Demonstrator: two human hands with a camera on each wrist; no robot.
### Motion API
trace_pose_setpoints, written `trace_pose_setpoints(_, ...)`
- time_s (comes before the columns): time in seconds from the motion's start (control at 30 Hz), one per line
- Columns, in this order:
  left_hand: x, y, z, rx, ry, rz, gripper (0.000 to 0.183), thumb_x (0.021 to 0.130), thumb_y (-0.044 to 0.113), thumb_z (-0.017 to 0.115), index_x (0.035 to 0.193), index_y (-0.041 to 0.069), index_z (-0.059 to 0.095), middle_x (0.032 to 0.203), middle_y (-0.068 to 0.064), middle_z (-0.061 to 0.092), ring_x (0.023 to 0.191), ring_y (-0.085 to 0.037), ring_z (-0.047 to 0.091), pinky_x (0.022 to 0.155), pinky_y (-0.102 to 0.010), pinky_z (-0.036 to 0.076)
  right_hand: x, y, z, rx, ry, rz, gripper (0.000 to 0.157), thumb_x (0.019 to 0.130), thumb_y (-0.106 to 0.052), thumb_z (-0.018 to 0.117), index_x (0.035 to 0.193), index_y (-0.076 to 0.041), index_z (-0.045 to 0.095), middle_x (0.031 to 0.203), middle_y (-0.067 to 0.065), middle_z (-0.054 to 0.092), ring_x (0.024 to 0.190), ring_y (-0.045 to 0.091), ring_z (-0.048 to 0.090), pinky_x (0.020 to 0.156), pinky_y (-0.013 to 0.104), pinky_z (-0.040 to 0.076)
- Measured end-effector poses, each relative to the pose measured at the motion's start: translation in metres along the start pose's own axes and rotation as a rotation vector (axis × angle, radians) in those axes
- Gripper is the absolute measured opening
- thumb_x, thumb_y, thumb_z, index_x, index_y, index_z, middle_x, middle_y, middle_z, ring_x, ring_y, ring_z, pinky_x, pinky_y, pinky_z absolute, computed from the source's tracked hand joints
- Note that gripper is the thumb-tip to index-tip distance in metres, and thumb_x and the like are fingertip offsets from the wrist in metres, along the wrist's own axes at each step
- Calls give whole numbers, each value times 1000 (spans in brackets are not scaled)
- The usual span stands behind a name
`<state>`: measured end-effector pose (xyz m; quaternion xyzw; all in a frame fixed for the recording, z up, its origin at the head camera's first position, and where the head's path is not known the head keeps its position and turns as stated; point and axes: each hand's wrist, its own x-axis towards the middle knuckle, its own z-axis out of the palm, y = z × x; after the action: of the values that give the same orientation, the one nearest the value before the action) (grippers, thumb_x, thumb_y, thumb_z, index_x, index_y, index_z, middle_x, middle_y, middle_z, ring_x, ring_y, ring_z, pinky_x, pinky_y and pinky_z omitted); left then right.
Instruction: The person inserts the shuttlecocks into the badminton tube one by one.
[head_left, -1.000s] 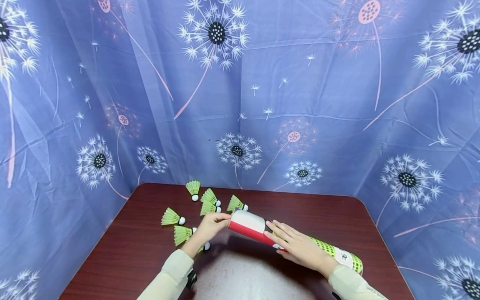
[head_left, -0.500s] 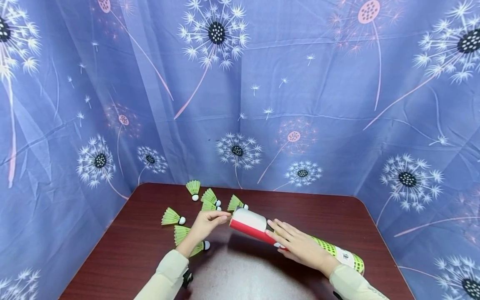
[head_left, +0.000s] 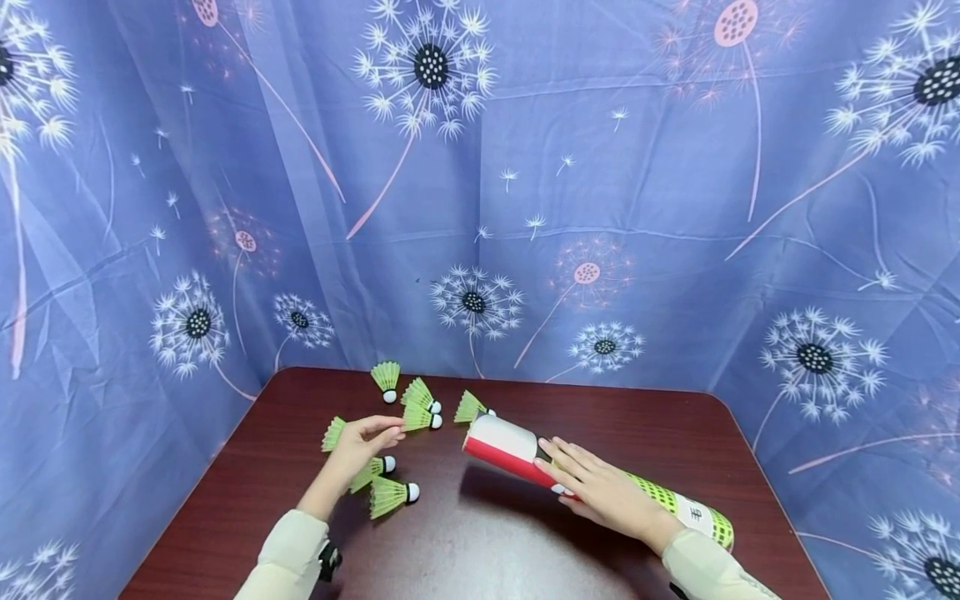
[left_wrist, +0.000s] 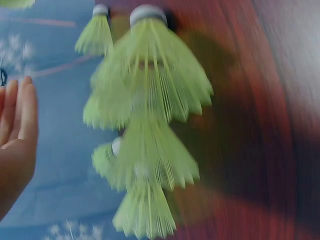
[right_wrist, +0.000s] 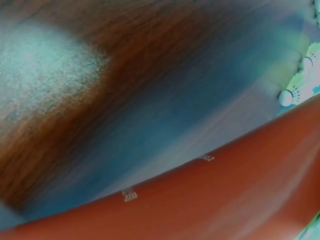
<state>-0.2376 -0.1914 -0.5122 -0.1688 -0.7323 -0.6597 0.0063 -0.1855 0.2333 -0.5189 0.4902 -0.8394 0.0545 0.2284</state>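
Holds the slanting tube [head_left: 504,450] with the right hand [head_left: 609,498], as a second ago, back of it upward, with fingers laid across the top. Has drawn the left hand [head_left: 362,442] away from the tube's mouth, off to the left, with fingers outstretched and close to the thumb, just beside a shuttlecock [head_left: 418,417]; cannot tell whether touching. Shows further shuttlecocks [head_left: 386,376] beyond on the table [head_left: 615,412], before a blue cloth [head_left: 675,292].

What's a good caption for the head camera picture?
At a dark red table: left hand near yellow-green shuttlecocks, right hand on a long tube.
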Motion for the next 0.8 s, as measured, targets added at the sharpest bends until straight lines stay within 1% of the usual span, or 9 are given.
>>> trace_pose_setpoints(0.1, -5, 2, -15, 61, 84, -98, 29, 91, 0, 63, 113, -18, 59, 102, -29, 66, 83, -14, 69, 76, -31, 57, 0, 0, 0, 1, -6, 2, 65, 93, -30, 64, 149, -11, 36, 154, 14, 31, 134, 32, 39, 116, 30, 15)
trace_pose_setpoints(0.2, -11, 6, -27, 117, 173, -212, 29, 89, -1, 64, 114, -16, 60, 101, -25, 68, 78, -10, 68, 77, -34, 56, -1, 1, 0, 6, 7, 0, 66, 91, -28, 66, 148, -11, 37, 153, 13, 32, 134, 33, 40, 116, 30, 15)
trace_pose_setpoints(0.27, -15, 7, -35, 150, 220, -276, 28, 89, -2, 65, 113, -15, 61, 99, -24, 68, 76, -8, 67, 77, -36, 56, -1, 0, 1, 11, 13, 1, 67, 90, -27, 68, 148, -11, 37, 153, 13, 32, 134, 32, 40, 116, 30, 15)
trace_pose_setpoints(0.33, -20, 7, -41, 172, 253, -323, 27, 89, -2, 65, 112, -16, 61, 96, -23, 68, 77, -11, 67, 77, -38, 57, -1, 0, 1, 16, 17, 2, 69, 89, -26, 70, 148, -11, 37, 153, 13, 33, 134, 32, 39, 116, 29, 15)
trace_pose_setpoints(0.4, -25, 6, -46, 204, 272, -356, 26, 88, -2, 65, 109, -17, 61, 92, -21, 69, 76, -16, 68, 73, -38, 57, -1, 0, 1, 20, 19, 3, 72, 87, -25, 72, 148, -11, 37, 153, 13, 33, 134, 32, 40, 116, 29, 15)
trace_pose_setpoints(0.53, -37, 2, -50, 219, 289, -432, 23, 87, -2, 66, 101, -19, 61, 87, -22, 69, 75, -26, 69, 69, -37, 58, -1, 0, 0, 25, 16, 3, 77, 82, -23, 77, 148, -11, 38, 153, 14, 33, 132, 35, 42, 116, 28, 14)
trace_pose_setpoints(0.6, -41, 0, -50, 225, 282, -470, 22, 87, 0, 66, 98, -19, 61, 86, -23, 69, 75, -28, 69, 68, -38, 58, -1, 0, 0, 23, 13, 3, 78, 82, -23, 77, 148, -11, 38, 153, 14, 33, 132, 34, 42, 116, 28, 15)
trace_pose_setpoints(0.67, -44, -4, -49, 211, 272, -501, 23, 87, 1, 66, 97, -19, 61, 87, -23, 69, 75, -28, 68, 69, -40, 58, -1, 0, 1, 25, 18, 0, 78, 81, -23, 78, 148, -11, 38, 152, 14, 34, 133, 33, 40, 116, 29, 16)
trace_pose_setpoints(0.8, -47, -14, -46, 170, 257, -522, 23, 88, 2, 66, 97, -18, 62, 84, -20, 69, 74, -27, 68, 68, -39, 58, -1, 0, 1, 23, 29, -6, 75, 84, -23, 75, 148, -11, 38, 153, 14, 33, 135, 31, 38, 115, 32, 21)
